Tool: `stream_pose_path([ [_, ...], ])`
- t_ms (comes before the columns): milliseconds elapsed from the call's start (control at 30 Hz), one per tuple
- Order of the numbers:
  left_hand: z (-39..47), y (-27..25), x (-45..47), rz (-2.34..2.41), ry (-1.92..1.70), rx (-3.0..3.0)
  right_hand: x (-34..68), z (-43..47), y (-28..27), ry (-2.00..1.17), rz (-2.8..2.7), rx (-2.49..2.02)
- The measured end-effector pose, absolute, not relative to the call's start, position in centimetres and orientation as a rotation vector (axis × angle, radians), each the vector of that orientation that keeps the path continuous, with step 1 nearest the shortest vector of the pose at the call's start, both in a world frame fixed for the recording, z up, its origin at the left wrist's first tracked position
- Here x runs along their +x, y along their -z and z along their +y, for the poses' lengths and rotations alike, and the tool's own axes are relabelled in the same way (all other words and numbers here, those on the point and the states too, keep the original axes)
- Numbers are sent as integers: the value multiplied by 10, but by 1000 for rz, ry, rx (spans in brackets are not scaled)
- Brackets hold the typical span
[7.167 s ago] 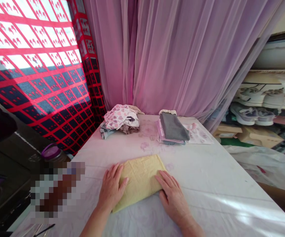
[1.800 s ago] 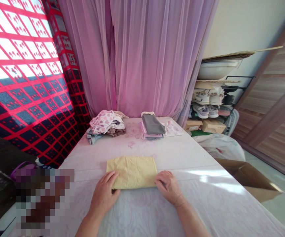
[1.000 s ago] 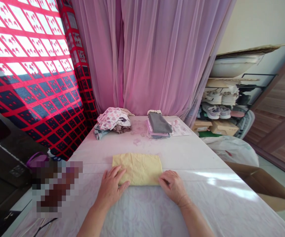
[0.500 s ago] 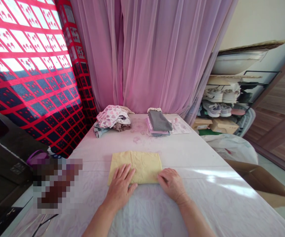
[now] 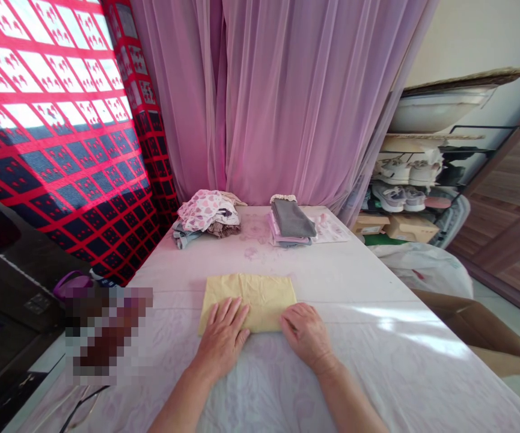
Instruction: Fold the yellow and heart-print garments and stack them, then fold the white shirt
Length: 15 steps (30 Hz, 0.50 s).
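- A pink-lilac sheer curtain (image 5: 287, 108) hangs across the back, and a red, white and navy patterned fabric (image 5: 56, 156) drapes down the left side, its upper part brightly lit.
- The work surface wears a pale, faintly floral cover (image 5: 354, 270), with a patch of sunlight toward its right edge.
- A yellow cloth (image 5: 271, 294) lies flat on this cover in front of the person, a creased rectangle with its long side running left to right.
- The left hand (image 5: 223, 340) rests palm down over the near left part of the yellow cloth; its fingers are extended and slightly spread, pressing on top and gripping nothing, with cloth showing beyond the fingertips and on both sides of them.
- The right hand (image 5: 307, 337) is at the near right corner, fingers curled inward and touching the yellow cloth; whether they pinch its edge cannot be told.
- Between the two hands, the cloth's near edge shows uncovered.
- Farther back on the left sits a loose heap of clothes (image 5: 205, 216), a heart-print piece on top.
- To its right, well apart, stands a neat stack of folded garments (image 5: 292, 221), dark grey uppermost, beside a flat printed white piece (image 5: 334, 231).
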State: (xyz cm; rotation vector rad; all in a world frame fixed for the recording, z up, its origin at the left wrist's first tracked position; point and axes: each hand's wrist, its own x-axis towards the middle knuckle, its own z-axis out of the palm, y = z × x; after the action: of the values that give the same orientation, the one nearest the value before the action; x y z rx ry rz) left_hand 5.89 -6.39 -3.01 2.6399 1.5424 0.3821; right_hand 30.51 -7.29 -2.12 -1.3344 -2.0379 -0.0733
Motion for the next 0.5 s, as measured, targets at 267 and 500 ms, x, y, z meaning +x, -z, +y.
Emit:
stream_pose_path([
  [267, -63, 31, 58, 1534, -413, 2641, 281, -78, 17, -35, -2098, -1236],
  [500, -63, 33, 59, 1542, -443, 2656, 281, -78, 18, -77, -2112, -1266],
])
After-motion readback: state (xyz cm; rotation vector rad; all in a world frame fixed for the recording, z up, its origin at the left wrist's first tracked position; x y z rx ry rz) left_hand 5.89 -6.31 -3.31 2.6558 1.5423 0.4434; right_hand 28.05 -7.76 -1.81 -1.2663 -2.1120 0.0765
